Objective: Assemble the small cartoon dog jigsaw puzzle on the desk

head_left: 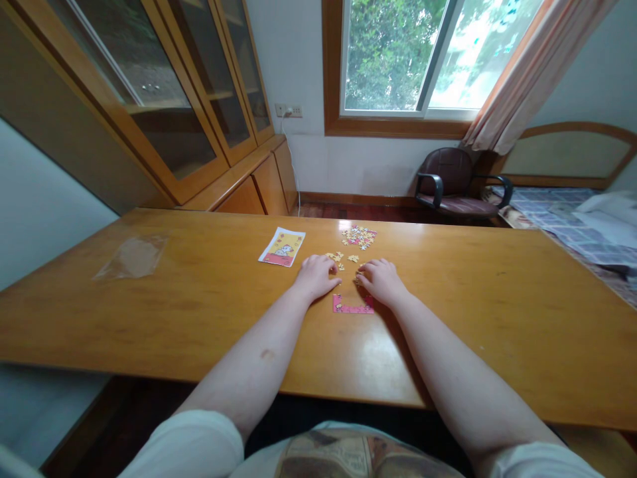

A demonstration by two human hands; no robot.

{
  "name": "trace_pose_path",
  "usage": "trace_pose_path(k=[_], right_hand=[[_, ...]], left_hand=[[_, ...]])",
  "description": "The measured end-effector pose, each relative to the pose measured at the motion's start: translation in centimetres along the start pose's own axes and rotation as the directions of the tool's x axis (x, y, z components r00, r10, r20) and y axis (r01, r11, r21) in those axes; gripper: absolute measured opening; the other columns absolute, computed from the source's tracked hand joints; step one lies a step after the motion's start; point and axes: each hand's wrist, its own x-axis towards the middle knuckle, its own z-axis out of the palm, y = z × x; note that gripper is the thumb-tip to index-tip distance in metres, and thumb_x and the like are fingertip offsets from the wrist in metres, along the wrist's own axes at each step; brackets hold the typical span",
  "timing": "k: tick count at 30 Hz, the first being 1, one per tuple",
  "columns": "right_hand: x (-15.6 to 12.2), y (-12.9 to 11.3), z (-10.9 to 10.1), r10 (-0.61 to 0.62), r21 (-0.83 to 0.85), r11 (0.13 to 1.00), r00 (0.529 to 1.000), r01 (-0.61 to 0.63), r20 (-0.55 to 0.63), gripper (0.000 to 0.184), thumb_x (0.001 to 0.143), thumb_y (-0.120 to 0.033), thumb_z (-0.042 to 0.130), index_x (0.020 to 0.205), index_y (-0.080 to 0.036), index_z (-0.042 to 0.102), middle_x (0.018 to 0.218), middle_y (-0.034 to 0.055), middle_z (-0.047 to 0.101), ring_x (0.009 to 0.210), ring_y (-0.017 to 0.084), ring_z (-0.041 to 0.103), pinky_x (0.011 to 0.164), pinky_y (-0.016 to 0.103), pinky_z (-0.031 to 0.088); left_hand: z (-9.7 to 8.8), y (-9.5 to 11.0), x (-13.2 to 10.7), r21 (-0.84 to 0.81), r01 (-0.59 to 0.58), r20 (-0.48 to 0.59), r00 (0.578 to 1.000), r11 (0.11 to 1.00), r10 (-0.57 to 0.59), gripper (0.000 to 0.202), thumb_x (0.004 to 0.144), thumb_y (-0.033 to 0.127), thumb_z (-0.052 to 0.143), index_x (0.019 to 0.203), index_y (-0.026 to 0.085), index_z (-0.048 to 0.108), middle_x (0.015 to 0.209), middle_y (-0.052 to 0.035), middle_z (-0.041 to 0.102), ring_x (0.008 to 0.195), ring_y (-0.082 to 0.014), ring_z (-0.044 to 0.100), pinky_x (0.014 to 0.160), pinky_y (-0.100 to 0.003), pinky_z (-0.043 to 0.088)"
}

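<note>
A pink strip of joined jigsaw puzzle pieces (354, 309) lies on the table in front of me, its ends turning up at both sides. My left hand (316, 276) rests just beyond its left end, thumb and curled fingers apart, with nothing visible between them. At the strip's right end, my right hand (382, 281) has its fingertips closed on a small yellowish puzzle piece (357, 281), partly hidden by the fingers. Several loose yellow pieces (353, 258) lie between and beyond the hands. Farther back is a heap of mixed puzzle pieces (359, 236).
A picture card (283, 247) with a yellow and pink cartoon lies left of the hands. Clear plastic packaging (133, 257) sits on the wooden table (209, 312) at far left. Beyond stand a glass-door cabinet (199, 86), an armchair (450, 179) and a bed (557, 212).
</note>
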Motion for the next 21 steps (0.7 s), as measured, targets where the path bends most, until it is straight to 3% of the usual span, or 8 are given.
trace_pose_path(k=[8,15,21], right_hand=[[0.01,0.09,-0.01,-0.010,-0.008,1.000,0.999,0.010,0.039,0.028,0.085,-0.046,0.060,0.099,-0.024,0.071,0.105,0.0074,0.066,0.101,0.024,0.051,0.089,0.037,0.032],[0.20,0.27,0.21,-0.003,-0.011,1.000,0.999,0.003,0.039,0.028,0.086,-0.044,0.059,0.103,-0.024,0.070,0.109,0.0079,0.066,0.102,0.023,0.051,0.090,0.037,0.032],[0.29,0.30,0.47,0.007,0.005,1.000,1.000,-0.008,0.019,0.028,0.087,-0.044,0.059,0.105,-0.025,0.070,0.112,0.0078,0.066,0.104,0.024,0.051,0.091,0.038,0.032]], left_hand=[[-0.05,-0.56,0.29,0.019,-0.014,0.019,1.000,1.000,0.013,0.011,0.080,0.034,0.065,0.084,0.026,0.072,0.103,-0.0030,0.067,0.103,-0.0243,0.054,0.095,-0.039,0.040],[-0.15,-0.30,0.11,0.048,0.033,-0.003,0.999,0.998,-0.033,0.021,0.075,0.044,0.068,0.079,0.023,0.070,0.095,-0.0053,0.068,0.097,-0.0247,0.056,0.091,-0.038,0.042],[-0.21,-0.42,0.04,0.036,-0.032,0.035,0.999,0.999,0.031,0.013,0.079,0.034,0.063,0.081,0.027,0.074,0.097,-0.0031,0.068,0.099,-0.0246,0.056,0.093,-0.039,0.041]])
